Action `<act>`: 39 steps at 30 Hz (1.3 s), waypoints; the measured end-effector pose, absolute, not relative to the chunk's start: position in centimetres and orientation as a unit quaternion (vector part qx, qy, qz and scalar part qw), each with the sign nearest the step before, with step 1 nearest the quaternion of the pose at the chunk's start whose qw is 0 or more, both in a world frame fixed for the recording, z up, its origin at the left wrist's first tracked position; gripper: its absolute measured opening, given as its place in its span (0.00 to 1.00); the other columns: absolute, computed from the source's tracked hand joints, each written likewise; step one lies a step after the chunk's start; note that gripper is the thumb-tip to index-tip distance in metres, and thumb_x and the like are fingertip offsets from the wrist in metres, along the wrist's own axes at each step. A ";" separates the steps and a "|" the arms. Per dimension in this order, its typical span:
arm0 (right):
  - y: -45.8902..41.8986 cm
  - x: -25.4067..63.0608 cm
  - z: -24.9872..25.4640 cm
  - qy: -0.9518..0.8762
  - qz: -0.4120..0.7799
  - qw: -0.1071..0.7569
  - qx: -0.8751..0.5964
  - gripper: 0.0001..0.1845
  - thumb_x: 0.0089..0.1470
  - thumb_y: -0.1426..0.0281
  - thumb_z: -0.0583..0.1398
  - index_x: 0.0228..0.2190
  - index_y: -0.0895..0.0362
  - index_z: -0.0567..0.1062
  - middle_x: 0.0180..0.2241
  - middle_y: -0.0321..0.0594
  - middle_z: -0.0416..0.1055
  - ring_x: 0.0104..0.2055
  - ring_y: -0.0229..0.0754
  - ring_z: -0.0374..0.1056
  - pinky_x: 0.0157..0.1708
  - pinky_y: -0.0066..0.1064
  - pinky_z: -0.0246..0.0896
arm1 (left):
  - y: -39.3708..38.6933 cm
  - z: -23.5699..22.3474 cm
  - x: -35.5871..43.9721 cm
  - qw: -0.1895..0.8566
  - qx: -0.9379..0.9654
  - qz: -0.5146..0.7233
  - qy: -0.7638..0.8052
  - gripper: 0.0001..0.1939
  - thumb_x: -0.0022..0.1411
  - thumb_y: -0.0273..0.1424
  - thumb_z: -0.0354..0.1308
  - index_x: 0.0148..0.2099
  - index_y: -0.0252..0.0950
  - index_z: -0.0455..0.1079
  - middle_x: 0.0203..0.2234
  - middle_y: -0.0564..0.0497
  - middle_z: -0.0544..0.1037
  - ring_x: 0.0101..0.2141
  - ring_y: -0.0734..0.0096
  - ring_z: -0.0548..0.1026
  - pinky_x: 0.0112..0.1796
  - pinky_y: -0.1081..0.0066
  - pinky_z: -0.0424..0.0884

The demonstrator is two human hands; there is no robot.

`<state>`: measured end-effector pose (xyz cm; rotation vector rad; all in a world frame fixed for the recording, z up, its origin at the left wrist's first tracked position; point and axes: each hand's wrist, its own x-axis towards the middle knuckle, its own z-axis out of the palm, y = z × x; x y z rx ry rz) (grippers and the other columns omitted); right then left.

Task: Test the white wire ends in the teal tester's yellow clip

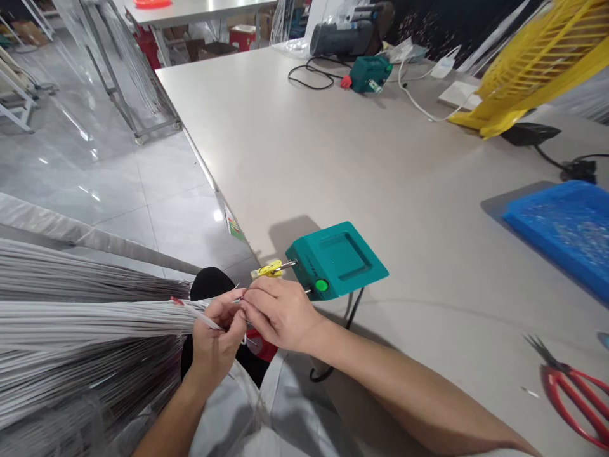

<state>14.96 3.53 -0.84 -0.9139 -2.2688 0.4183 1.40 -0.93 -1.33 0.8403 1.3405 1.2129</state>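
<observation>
In front of my lap my left hand (216, 339) is closed, with a thin white cord (203, 315) running out between its fingers. My right hand (285, 312) meets it fingertip to fingertip in a pinch; what lies between those tips is too small and covered to make out. Just beyond the right hand sits a green device (340, 257) at the table's edge, bearing a green button and a metal rod. A yellow piece (268, 270) is at that rod's end. Long bundles of white cords (95, 324) stretch away to the left of my left hand.
Red-handled scissors (571, 393) lie at the right on the pale table (295, 158). A blue tray (566, 222) holds small clear bits. Farther back are a yellow fan (537, 70), a second green device (370, 74) and a motor (340, 39). Black cable hangs beneath the near device.
</observation>
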 end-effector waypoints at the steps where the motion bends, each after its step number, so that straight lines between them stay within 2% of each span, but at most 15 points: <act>1: 3.5 15.1 -1.0 -0.874 0.125 0.325 -0.338 0.10 0.55 0.71 0.52 0.29 0.58 0.72 0.30 0.42 0.71 0.33 0.38 0.67 0.33 0.29 0.62 | -0.9 -1.4 1.4 0.546 0.353 0.511 0.562 0.14 0.49 0.31 0.62 0.40 0.34 0.72 0.24 0.50 0.78 0.25 0.72 0.75 0.27 0.74 0.70; 4: 3.5 15.2 -1.0 -0.872 0.104 0.345 -0.331 0.09 0.54 0.71 0.52 0.29 0.57 0.72 0.32 0.42 0.72 0.34 0.38 0.68 0.34 0.28 0.63 | -1.0 -1.4 1.3 0.548 0.356 0.512 0.557 0.14 0.50 0.30 0.61 0.41 0.35 0.71 0.23 0.51 0.78 0.25 0.73 0.75 0.27 0.76 0.70; 10: 3.7 15.0 0.1 -0.774 0.286 0.413 -0.385 0.08 0.54 0.72 0.52 0.26 0.58 0.69 0.24 0.38 0.67 0.28 0.35 0.63 0.28 0.26 0.59 | -0.9 -0.4 0.9 0.523 0.354 0.502 0.591 0.16 0.50 0.30 0.62 0.44 0.35 0.71 0.19 0.54 0.76 0.19 0.79 0.69 0.20 0.79 0.63; 15: 3.9 14.8 0.3 -0.769 0.383 0.356 -0.368 0.11 0.55 0.71 0.53 0.23 0.58 0.69 0.22 0.35 0.66 0.26 0.33 0.62 0.28 0.24 0.57 | -1.0 -0.6 1.0 0.544 0.360 0.496 0.573 0.17 0.50 0.31 0.61 0.45 0.33 0.72 0.22 0.51 0.77 0.23 0.75 0.72 0.26 0.76 0.67; 17: 3.9 14.8 0.2 -0.796 0.359 0.334 -0.356 0.10 0.54 0.72 0.54 0.22 0.58 0.69 0.23 0.35 0.67 0.27 0.33 0.63 0.28 0.24 0.57 | -1.1 -0.8 1.1 0.544 0.365 0.493 0.573 0.17 0.51 0.31 0.61 0.45 0.33 0.72 0.23 0.51 0.77 0.23 0.75 0.72 0.26 0.76 0.67; 21: 3.9 15.3 0.6 -0.856 0.229 0.293 -0.360 0.10 0.54 0.72 0.53 0.24 0.59 0.70 0.24 0.38 0.68 0.26 0.35 0.63 0.26 0.25 0.58 | -1.1 -1.2 1.0 0.541 0.370 0.485 0.579 0.18 0.51 0.31 0.61 0.45 0.32 0.72 0.20 0.53 0.76 0.20 0.79 0.67 0.22 0.78 0.63; 25: 4.5 16.5 2.0 -0.865 0.113 0.327 -0.364 0.10 0.56 0.72 0.52 0.32 0.60 0.73 0.31 0.42 0.72 0.34 0.38 0.67 0.33 0.27 0.62 | -0.9 -1.2 0.5 0.560 0.357 0.482 0.572 0.20 0.53 0.32 0.60 0.49 0.34 0.70 0.23 0.51 0.77 0.18 0.83 0.63 0.19 0.80 0.58; 27: 4.9 17.2 2.6 -0.866 0.036 0.316 -0.385 0.11 0.55 0.71 0.54 0.37 0.62 0.73 0.35 0.45 0.73 0.38 0.41 0.68 0.37 0.30 0.63 | -0.5 -1.2 0.4 0.579 0.345 0.482 0.560 0.21 0.54 0.33 0.59 0.51 0.35 0.68 0.23 0.51 0.77 0.15 0.85 0.58 0.16 0.80 0.55; 30: 5.6 18.1 2.7 -0.894 -0.050 0.196 -0.400 0.13 0.54 0.71 0.55 0.40 0.64 0.72 0.36 0.48 0.72 0.40 0.48 0.67 0.41 0.38 0.62 | 0.3 -1.2 0.4 0.605 0.317 0.491 0.541 0.22 0.55 0.33 0.59 0.53 0.35 0.66 0.23 0.52 0.76 0.13 0.88 0.53 0.14 0.81 0.49; 33: 6.0 18.5 2.2 -0.915 -0.097 0.083 -0.382 0.15 0.53 0.75 0.54 0.43 0.66 0.71 0.37 0.50 0.72 0.45 0.52 0.65 0.49 0.47 0.56 | 1.0 -1.2 0.7 0.618 0.302 0.495 0.530 0.22 0.54 0.32 0.59 0.52 0.34 0.66 0.23 0.52 0.76 0.13 0.88 0.53 0.14 0.80 0.46; 36: 6.3 18.5 2.2 -0.922 -0.129 0.029 -0.365 0.18 0.54 0.79 0.51 0.46 0.68 0.69 0.37 0.52 0.72 0.46 0.54 0.63 0.52 0.51 0.50 | 1.4 -1.2 1.1 0.625 0.295 0.493 0.528 0.23 0.54 0.33 0.60 0.52 0.33 0.66 0.22 0.51 0.75 0.13 0.88 0.52 0.14 0.80 0.46; 39: 6.9 18.0 2.9 -0.925 -0.115 -0.013 -0.362 0.15 0.54 0.79 0.51 0.42 0.66 0.72 0.34 0.51 0.73 0.42 0.53 0.65 0.51 0.51 0.51 | 1.6 -1.4 1.5 0.625 0.297 0.498 0.523 0.23 0.53 0.33 0.60 0.52 0.33 0.66 0.22 0.51 0.75 0.13 0.88 0.52 0.14 0.80 0.46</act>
